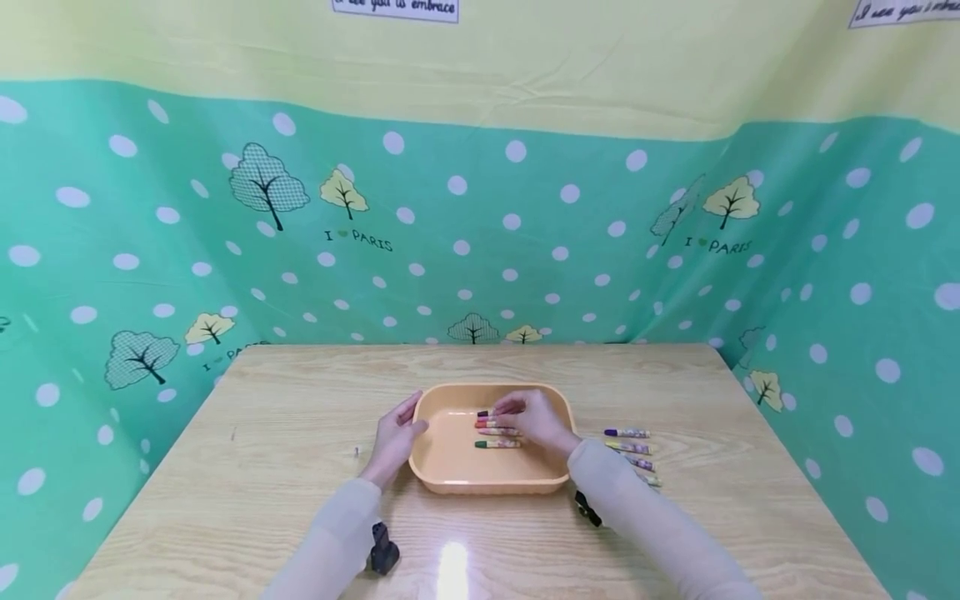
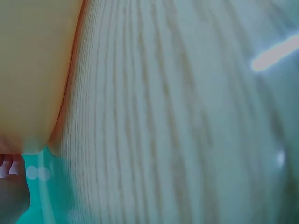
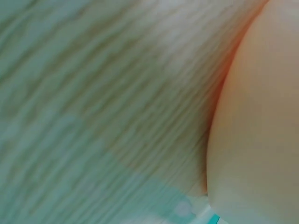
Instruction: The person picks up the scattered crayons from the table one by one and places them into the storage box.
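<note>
My left hand (image 1: 393,442) grips the left rim of a light-orange plastic tray (image 1: 450,462), thumb on the rim and fingers along the outer wall. In the left wrist view, part of that hand (image 2: 13,189) shows beside the tray wall (image 2: 32,70). Over the tray's right half, my right hand (image 1: 534,419) reaches in with curled fingers and pinches a dark-tipped crayon (image 1: 485,413). Just below the fingertips lie a red-orange crayon (image 1: 482,425) and a pink crayon (image 1: 495,432), partly covered by the hand. A green crayon (image 1: 497,444) lies nearer the front. The right wrist view shows only the tray's outside (image 3: 261,130) and the tabletop.
To the right of the tray, on the wooden table (image 1: 300,400), lie a purple crayon (image 1: 627,433), a yellow crayon (image 1: 630,448) and more crayons partly behind the right sleeve (image 1: 645,508). A green dotted curtain (image 1: 510,292) hangs behind and beside the table.
</note>
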### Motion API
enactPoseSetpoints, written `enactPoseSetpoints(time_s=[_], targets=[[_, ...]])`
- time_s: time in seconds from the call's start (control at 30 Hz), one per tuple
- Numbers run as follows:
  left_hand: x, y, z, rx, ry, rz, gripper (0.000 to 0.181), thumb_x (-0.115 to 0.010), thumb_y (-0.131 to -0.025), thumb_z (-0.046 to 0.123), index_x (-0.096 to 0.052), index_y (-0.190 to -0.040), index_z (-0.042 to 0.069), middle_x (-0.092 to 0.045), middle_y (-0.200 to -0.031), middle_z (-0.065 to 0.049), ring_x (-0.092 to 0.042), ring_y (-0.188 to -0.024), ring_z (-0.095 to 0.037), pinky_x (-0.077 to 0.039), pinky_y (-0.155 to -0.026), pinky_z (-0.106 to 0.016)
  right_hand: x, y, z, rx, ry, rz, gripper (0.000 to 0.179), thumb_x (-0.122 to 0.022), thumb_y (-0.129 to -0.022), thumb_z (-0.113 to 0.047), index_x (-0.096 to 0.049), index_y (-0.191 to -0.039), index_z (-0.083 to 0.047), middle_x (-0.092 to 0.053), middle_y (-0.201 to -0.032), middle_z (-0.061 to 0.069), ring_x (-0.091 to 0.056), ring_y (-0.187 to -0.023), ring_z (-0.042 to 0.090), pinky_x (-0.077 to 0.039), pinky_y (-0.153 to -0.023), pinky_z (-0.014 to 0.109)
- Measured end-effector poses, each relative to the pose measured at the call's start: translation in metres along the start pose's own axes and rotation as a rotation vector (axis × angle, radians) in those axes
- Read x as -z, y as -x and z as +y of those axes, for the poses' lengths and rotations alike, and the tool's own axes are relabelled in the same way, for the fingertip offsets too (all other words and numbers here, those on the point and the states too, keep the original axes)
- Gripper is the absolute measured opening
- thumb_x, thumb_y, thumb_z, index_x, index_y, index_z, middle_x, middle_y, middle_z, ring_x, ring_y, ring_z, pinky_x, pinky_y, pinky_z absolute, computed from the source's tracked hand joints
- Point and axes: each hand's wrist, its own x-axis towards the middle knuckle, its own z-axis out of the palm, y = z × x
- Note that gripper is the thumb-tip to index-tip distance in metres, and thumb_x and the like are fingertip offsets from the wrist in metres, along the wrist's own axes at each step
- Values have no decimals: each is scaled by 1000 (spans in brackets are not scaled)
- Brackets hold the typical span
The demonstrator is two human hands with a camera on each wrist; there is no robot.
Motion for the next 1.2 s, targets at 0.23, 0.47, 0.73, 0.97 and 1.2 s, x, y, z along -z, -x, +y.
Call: enactPoseSetpoints(time_s=[0.23, 0.47, 0.73, 0.97, 1.2], targets=[[1, 0, -1, -1, -10, -2, 59, -53, -80, -4, -40, -137, 6, -40, -140, -19, -41, -128, -30, -41, -103, -31, 21, 5, -21, -52, -97, 22, 29, -69, -77, -6, -66, -106, -3, -69, -101, 11, -65, -89, 16, -55, -84, 27], [1, 1, -1, 4, -17, -7, 59, -53, -81, -4, -40, -137, 5, -39, -141, -20, -40, -128, -32, -41, -103, -34, 61, 13, -30, 9, -58, 45, 34, -70, -77, -12, -65, -110, -2, -67, -107, 13, -65, -96, 19, -55, -85, 28], [1, -1, -2, 6, -8, -11, 59, -53, -81, -3, -39, -138, 7, -39, -142, -18, -40, -129, -29, -40, -105, -33, 118, 32, -13, -24, 28, 74, 42, -71, -78, -24, -63, -114, -5, -65, -113, 12, -64, -99, 16, -54, -89, 30], [2, 0, -3, 22, -15, -15, 59, -53, -81, -3, -40, -138, 7, -39, -142, -18, -39, -130, -29, -40, -105, -33, 148, 50, 21, -6, 64, 136, 37, -69, -80, -22, -64, -112, -2, -67, -108, 12, -66, -93, 13, -57, -80, 28], [1, 0, -2, 10, -2, -11, 58, -53, -81, -3, -40, -137, 6, -40, -141, -18, -40, -129, -30, -40, -104, -34, 168, 58, 69, -10, 31, 159, 38, -68, -82, -22, -62, -113, -1, -68, -106, 9, -66, -89, 12, -58, -75, 24]])
